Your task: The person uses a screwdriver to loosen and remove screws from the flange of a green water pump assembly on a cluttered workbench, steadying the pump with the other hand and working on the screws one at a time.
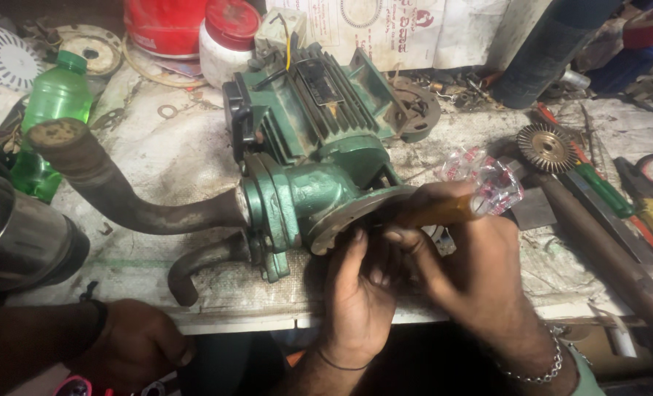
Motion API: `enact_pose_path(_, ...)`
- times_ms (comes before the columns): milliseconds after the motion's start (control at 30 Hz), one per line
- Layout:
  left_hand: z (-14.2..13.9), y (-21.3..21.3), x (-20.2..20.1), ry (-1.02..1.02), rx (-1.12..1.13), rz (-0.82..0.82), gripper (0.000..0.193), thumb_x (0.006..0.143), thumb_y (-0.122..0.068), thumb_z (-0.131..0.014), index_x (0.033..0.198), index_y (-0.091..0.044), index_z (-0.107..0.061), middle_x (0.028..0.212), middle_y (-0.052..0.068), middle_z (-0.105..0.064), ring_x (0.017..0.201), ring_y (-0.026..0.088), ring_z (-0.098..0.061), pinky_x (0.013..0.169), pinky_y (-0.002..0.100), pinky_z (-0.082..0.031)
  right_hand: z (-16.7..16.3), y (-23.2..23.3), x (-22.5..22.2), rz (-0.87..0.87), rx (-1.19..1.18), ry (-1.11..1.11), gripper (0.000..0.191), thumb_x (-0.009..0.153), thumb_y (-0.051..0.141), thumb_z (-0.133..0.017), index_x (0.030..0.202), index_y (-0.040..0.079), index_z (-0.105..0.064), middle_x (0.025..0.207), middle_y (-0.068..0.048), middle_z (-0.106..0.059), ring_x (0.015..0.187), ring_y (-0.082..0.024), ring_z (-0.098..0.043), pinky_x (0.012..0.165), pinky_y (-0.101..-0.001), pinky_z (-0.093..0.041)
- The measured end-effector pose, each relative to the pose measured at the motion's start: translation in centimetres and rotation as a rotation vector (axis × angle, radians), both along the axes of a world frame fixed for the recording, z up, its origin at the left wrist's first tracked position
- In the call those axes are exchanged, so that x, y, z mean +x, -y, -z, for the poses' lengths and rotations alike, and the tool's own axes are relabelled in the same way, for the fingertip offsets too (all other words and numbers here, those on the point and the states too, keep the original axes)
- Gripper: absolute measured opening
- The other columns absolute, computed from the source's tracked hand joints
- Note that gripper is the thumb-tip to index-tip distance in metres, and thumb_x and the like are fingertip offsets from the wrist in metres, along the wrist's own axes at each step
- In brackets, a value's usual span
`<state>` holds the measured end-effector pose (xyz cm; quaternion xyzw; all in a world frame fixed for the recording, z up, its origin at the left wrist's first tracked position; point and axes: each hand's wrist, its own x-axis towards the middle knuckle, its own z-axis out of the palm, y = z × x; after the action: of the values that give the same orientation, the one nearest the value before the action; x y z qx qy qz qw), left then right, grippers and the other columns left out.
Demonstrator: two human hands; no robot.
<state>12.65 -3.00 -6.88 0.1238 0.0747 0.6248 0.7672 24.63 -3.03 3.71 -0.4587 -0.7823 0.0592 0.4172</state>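
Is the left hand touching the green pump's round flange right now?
Touching. The head view shows the left hand with its fingers pressed up against the lower edge of the green pump's round flange, no gap visible.

A single view comes from a camera worn on the person's head, looking steeply down and forward over the near edge of a cluttered workbench (194, 139). It sits close to a green pump motor (312, 147), which fills the middle (slightly left of centre). Beyond the motor the view reaches the bench's back clutter; below it, the bench edge.
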Motion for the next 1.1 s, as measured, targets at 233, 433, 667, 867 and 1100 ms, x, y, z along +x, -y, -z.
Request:
enact_pose_path(233,-1.4,0.0,-0.2,0.002,-0.095,0.038,0.022,0.104,-0.032,-0.057,0.095,-0.013,-0.063,0.073,-0.006,-0.047,0.070,0.008,-0.041,0.069,0.027,-0.035,-0.3,-0.1,-0.1,0.026,-0.092,-0.078,0.019,0.088,0.012,-0.080,0.105,0.005,-0.074,0.098,-0.006,-0.079,0.080,-0.017,-0.077,0.071,-0.0306,-0.058)
enact_pose_path(433,-0.2,0.0,-0.2,-0.053,-0.357,0.048,0.028,0.093,-0.031,-0.053,0.110,-0.014,-0.067,0.098,-0.004,-0.068,0.091,0.010,-0.060,0.084,0.029,-0.046,0.0,0.2,-0.1,0.011,0.003,0.027,0.023,0.087,0.014,-0.078,0.107,0.004,-0.072,0.090,-0.008,-0.077,0.071,-0.016,-0.074,0.064,-0.0298,-0.055)
enact_pose_path(667,2.5,0.2,0.2,0.015,-0.157,0.060,0.031,0.102,-0.035,-0.059,0.122,-0.012,-0.066,0.107,-0.001,-0.068,0.097,0.012,-0.060,0.087,0.030,-0.046,1.1,0.2,0.0,0.077,-0.020,0.007,0.021,0.087,0.014,-0.079,0.106,0.005,-0.074,0.086,-0.009,-0.076,0.070,-0.018,-0.073,0.065,-0.0304,-0.055)
enact_pose_path(867,1.4,0.1,-0.1,0.043,-0.035,0.059,0.032,0.112,-0.035,-0.061,0.128,-0.008,-0.064,0.112,0.002,-0.066,0.100,0.014,-0.059,0.088,0.032,-0.045,1.0,0.1,-0.1,0.118,-0.075,-0.019,0.021,0.086,0.012,-0.084,0.106,0.006,-0.077,0.083,-0.005,-0.078,0.067,-0.015,-0.075,0.063,-0.0287,-0.055)
enact_pose_path(1100,0.5,0.2,-0.2,-0.034,-0.210,0.039,0.038,0.096,-0.035,-0.058,0.128,-0.015,-0.064,0.119,-0.002,-0.068,0.108,0.013,-0.062,0.094,0.033,-0.048,-0.1,0.9,-0.7,0.040,-0.009,-0.019,0.021,0.083,0.007,-0.079,0.103,0.002,-0.073,0.096,-0.009,-0.076,0.082,-0.021,-0.077,0.071,-0.0305,-0.058)
